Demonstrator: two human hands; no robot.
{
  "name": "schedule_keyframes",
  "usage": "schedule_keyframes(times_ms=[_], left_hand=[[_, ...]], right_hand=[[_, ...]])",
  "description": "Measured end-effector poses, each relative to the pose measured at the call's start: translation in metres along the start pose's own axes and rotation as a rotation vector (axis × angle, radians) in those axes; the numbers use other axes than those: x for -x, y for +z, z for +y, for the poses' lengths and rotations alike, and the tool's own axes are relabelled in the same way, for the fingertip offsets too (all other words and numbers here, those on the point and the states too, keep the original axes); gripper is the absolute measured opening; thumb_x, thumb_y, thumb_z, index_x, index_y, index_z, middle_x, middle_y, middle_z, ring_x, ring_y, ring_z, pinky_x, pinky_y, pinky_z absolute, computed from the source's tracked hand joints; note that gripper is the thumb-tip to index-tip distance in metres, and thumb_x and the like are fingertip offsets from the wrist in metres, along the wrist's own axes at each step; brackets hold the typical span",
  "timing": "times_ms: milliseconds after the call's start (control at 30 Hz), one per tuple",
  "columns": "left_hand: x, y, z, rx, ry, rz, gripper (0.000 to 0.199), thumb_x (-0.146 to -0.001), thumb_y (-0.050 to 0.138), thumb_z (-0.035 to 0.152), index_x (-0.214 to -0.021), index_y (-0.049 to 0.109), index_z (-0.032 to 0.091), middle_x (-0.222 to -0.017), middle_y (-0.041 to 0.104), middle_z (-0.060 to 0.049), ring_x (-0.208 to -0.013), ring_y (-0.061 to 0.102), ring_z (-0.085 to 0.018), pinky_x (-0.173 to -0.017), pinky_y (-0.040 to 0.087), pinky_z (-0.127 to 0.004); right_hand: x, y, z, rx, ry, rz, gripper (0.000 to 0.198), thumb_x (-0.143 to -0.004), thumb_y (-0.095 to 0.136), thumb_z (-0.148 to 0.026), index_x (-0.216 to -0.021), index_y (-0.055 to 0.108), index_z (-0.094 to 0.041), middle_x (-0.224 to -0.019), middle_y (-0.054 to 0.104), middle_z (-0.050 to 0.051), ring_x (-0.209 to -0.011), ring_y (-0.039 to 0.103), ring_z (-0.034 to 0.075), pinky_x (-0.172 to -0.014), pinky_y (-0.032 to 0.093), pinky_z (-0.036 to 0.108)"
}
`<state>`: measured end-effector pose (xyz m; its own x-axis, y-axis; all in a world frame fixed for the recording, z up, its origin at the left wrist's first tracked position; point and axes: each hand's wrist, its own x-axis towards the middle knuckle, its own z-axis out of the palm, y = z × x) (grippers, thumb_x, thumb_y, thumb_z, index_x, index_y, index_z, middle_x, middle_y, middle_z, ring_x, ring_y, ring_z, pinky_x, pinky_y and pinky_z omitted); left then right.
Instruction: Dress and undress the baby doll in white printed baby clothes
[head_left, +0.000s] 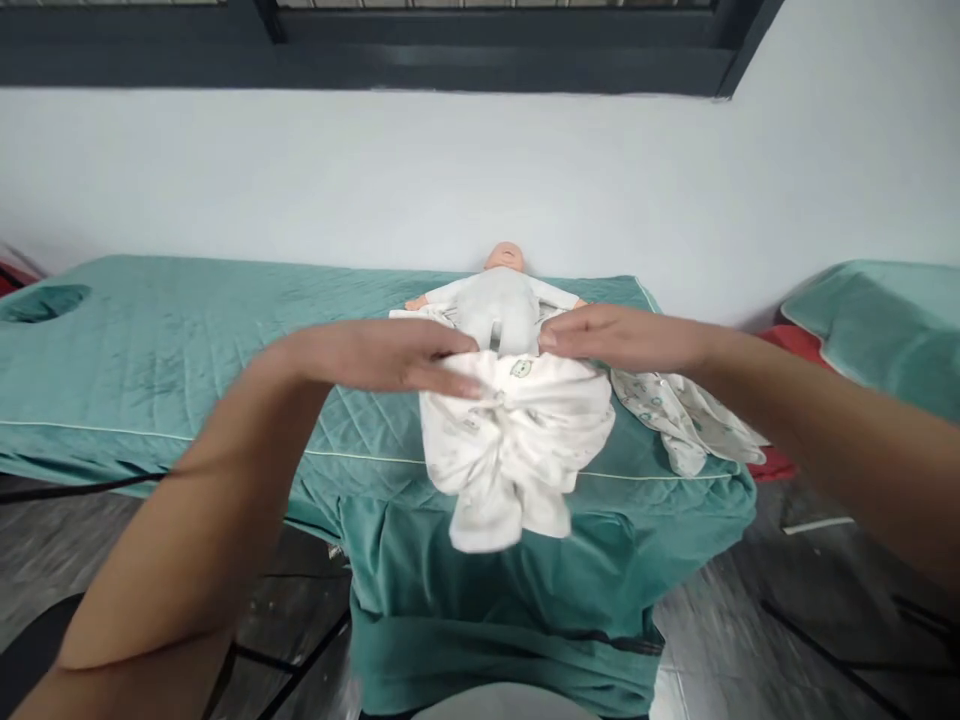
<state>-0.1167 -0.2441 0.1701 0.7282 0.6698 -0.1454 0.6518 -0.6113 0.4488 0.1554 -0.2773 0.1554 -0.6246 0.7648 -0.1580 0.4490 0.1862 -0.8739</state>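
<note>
At the bed's near edge, the white garment ran twelve to six, the doll beyond at twelve; the left hand, at ten, overlapped it more than the right hand, at one. Whether either gripped, I couldn't tell.

Place: looks like a massage or care-training room; can't tell which. Clue one: padded massage-type bed, teal quilted cover, face hole at the left end. Second teal-covered bed at right, with red fabric beside it. Baby doll and baby clothes on the near bed's side point to infant-care practice. Plain white wall, dark-framed window above, dark grey floor: more institutional than homey.
</note>
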Motion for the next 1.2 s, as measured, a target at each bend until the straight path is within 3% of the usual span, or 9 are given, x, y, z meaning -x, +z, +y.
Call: schedule_keyframes(times_ms=[100,200,367,467,667,733,800,1000,1200], left_hand=[[-0.003,-0.029,0.023,-0.146,0.009,0.074,0.036,-0.081,0.059,0.056,-0.086,0.066,0.021,-0.077,0.064,-0.001,-0.075,0.058,-0.018,-0.064,0.039,-0.026],[0.003,-0.05,0.045,-0.204,0.026,0.279,0.028,-0.077,0.063,0.047,-0.088,0.065,0.02,-0.076,0.061,0.0,-0.079,0.058,-0.018,-0.069,0.041,-0.026],[0.012,-0.064,0.055,0.075,0.037,0.502,0.013,-0.079,0.062,0.031,-0.079,0.061,0.018,-0.073,0.052,0.0,-0.082,0.061,-0.019,-0.075,0.044,-0.028],[0.011,-0.064,0.044,0.21,0.057,0.518,0.01,-0.079,0.062,0.027,-0.077,0.061,0.018,-0.071,0.05,0.0,-0.082,0.062,-0.021,-0.075,0.045,-0.029],[0.014,-0.06,0.001,0.054,0.061,0.365,0.021,-0.067,0.078,0.035,-0.074,0.064,0.021,-0.07,0.057,-0.001,-0.075,0.059,-0.022,-0.069,0.042,-0.029],[0.016,-0.057,-0.013,0.049,0.029,0.306,0.024,-0.068,0.078,0.041,-0.072,0.065,0.022,-0.069,0.058,-0.001,-0.069,0.057,-0.02,-0.066,0.04,-0.029],[0.02,-0.054,-0.022,0.084,0.004,0.338,0.026,-0.072,0.075,0.045,-0.07,0.063,0.022,-0.067,0.056,-0.001,-0.065,0.053,-0.018,-0.064,0.04,-0.03],[0.037,-0.048,-0.028,0.302,0.149,0.713,0.022,-0.077,0.072,0.036,-0.083,0.061,0.019,-0.083,0.061,-0.003,-0.084,0.059,-0.018,-0.076,0.047,-0.032],[0.042,-0.038,-0.042,0.281,0.194,0.919,0.024,-0.076,0.075,0.032,-0.08,0.054,0.021,-0.085,0.058,-0.002,-0.089,0.057,-0.019,-0.078,0.049,-0.032]], right_hand=[[-0.005,-0.015,-0.032,0.068,0.02,-0.03,0.041,-0.083,0.069,-0.062,-0.079,0.069,-0.022,-0.079,0.065,0.002,-0.075,0.057,0.017,-0.064,0.046,0.03],[-0.007,-0.027,-0.065,0.203,-0.004,-0.022,0.036,-0.074,0.082,-0.056,-0.073,0.07,-0.021,-0.076,0.065,0.0,-0.077,0.061,0.018,-0.065,0.049,0.03],[-0.004,-0.042,-0.104,0.259,-0.171,0.265,0.028,-0.066,0.091,-0.039,-0.073,0.071,-0.02,-0.073,0.062,-0.003,-0.08,0.065,0.017,-0.066,0.051,0.028],[-0.004,-0.055,-0.103,0.318,-0.241,0.331,0.028,-0.072,0.085,-0.044,-0.077,0.073,-0.019,-0.081,0.067,-0.002,-0.084,0.067,0.017,-0.07,0.053,0.029],[-0.006,-0.074,-0.062,0.531,-0.185,0.329,0.038,-0.067,0.086,-0.059,-0.075,0.074,-0.024,-0.076,0.069,-0.002,-0.077,0.068,0.02,-0.067,0.057,0.034],[-0.006,-0.07,-0.057,0.554,-0.121,0.297,0.037,-0.068,0.085,-0.06,-0.073,0.074,-0.025,-0.071,0.068,-0.001,-0.072,0.066,0.02,-0.064,0.056,0.034],[-0.008,-0.06,-0.06,0.506,-0.086,0.302,0.038,-0.075,0.078,-0.063,-0.074,0.075,-0.025,-0.071,0.069,0.001,-0.07,0.066,0.019,-0.065,0.055,0.035],[-0.028,-0.027,-0.08,0.212,-0.212,0.484,0.047,-0.086,0.066,-0.066,-0.081,0.074,-0.02,-0.079,0.069,0.005,-0.079,0.067,0.019,-0.072,0.057,0.035],[-0.048,-0.006,-0.095,0.415,-0.265,0.564,0.054,-0.085,0.065,-0.069,-0.061,0.063,-0.021,-0.062,0.056,0.001,-0.071,0.061,0.016,-0.065,0.049,0.031]])
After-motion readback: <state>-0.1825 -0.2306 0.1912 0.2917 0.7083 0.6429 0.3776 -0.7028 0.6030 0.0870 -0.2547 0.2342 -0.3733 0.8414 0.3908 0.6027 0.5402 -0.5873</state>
